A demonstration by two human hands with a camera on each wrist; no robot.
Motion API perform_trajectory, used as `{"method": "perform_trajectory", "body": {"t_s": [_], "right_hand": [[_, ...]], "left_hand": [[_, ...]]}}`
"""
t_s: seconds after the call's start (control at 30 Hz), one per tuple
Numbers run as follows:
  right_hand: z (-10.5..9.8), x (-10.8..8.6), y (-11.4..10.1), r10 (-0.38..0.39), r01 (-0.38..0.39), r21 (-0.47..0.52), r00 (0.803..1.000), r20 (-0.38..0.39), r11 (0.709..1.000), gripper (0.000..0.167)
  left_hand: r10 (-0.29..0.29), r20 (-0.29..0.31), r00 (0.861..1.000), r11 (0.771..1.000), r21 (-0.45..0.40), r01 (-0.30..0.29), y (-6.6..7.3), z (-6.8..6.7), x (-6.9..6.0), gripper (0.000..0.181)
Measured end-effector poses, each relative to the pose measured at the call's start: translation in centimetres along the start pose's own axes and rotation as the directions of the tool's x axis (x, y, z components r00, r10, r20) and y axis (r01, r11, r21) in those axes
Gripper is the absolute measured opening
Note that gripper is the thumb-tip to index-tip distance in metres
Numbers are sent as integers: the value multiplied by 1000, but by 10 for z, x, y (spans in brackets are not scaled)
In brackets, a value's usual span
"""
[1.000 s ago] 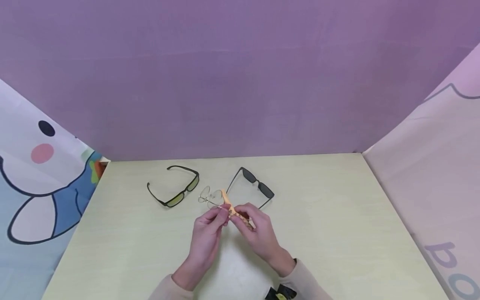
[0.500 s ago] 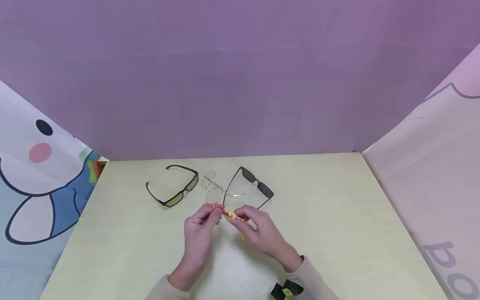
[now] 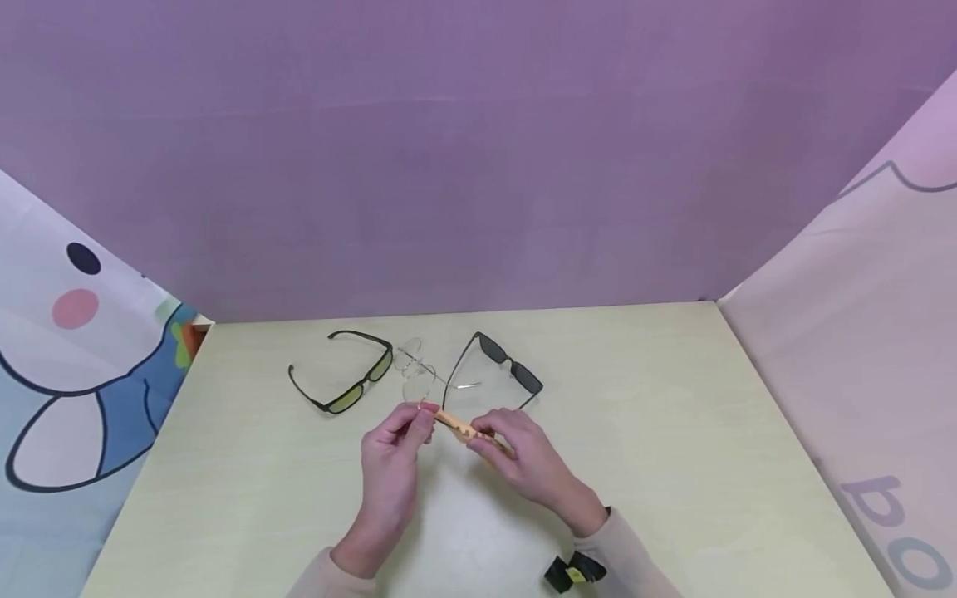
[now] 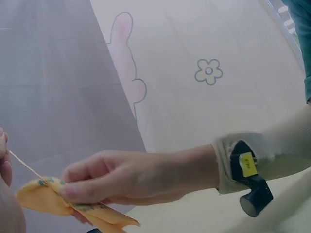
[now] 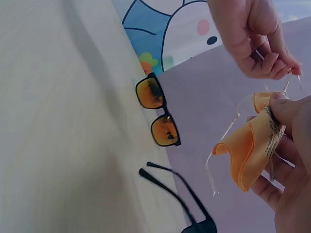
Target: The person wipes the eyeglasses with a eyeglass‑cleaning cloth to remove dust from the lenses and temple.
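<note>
My left hand [image 3: 391, 469] pinches the tip of one thin temple of the wire-framed clear glasses [image 3: 419, 384], whose lenses hang beyond my fingers. Folded orange patterned cloth [image 3: 458, 425] is pinched between thumb and fingers of my right hand [image 3: 527, 465]. In the left wrist view, the thin temple [image 4: 25, 163] runs from my left fingers into the cloth [image 4: 41, 196], held by my right hand [image 4: 131, 177]. The right wrist view has the cloth [image 5: 243, 150] draping from my right hand [image 5: 294, 150], close beside my left hand [image 5: 255, 41].
Black-framed glasses with yellow-green lenses [image 3: 346, 397] lie unfolded on the pale table [image 3: 673, 432] at the left. Dark sunglasses [image 3: 527, 376] lie unfolded just beyond my right hand. Purple fabric [image 3: 478, 166] stands behind the table, with printed cloth on both sides.
My left hand has moved left and slightly down, away from my right. The wire glasses have turned and their other temple now shows. The cloth lies nearer my right hand.
</note>
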State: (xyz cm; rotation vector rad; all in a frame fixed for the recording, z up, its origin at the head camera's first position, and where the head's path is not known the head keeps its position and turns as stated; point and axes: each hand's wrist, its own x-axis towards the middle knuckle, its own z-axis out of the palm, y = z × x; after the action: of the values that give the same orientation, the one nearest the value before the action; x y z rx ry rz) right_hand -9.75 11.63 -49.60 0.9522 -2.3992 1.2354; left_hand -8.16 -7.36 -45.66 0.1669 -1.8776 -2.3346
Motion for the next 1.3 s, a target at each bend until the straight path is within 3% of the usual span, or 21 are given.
{"method": "perform_trajectory", "body": {"t_s": [0.17,0.37,0.63,0.8,0.9,1.07,1.17,1.3], "right_hand": [[0,-4,5,-36,35,-49,999,-15,998,13],[0,-5,13,-94,90,-121,995,-28,989,12],[-3,-5,17,-34,34,-73,999,-2,997,14],[-3,-5,19,-59,58,-105,998,-6,993,16],[-2,-5,16,-67,67,-58,998,5,996,15],[1,1,4,-20,17,135,999,26,991,12],[2,9,-8,16,-22,211,999,28,977,12],[4,16,-18,43,-45,235,999,14,971,11]], "left_hand": [[-26,1,1000,1000,-10,26,1,-1,0,19],[4,-11,1000,1000,11,-4,3,-4,1,16],[-29,25,999,999,17,28,3,-5,4,16],[-45,49,998,999,-2,45,-2,-4,5,14],[-39,72,997,999,-20,41,-4,-4,5,17],[-48,94,994,998,-41,52,-10,-3,4,11],[0,123,992,1000,-29,3,-18,-1,2,9],[59,132,989,998,6,-60,-22,2,-1,10]]}}
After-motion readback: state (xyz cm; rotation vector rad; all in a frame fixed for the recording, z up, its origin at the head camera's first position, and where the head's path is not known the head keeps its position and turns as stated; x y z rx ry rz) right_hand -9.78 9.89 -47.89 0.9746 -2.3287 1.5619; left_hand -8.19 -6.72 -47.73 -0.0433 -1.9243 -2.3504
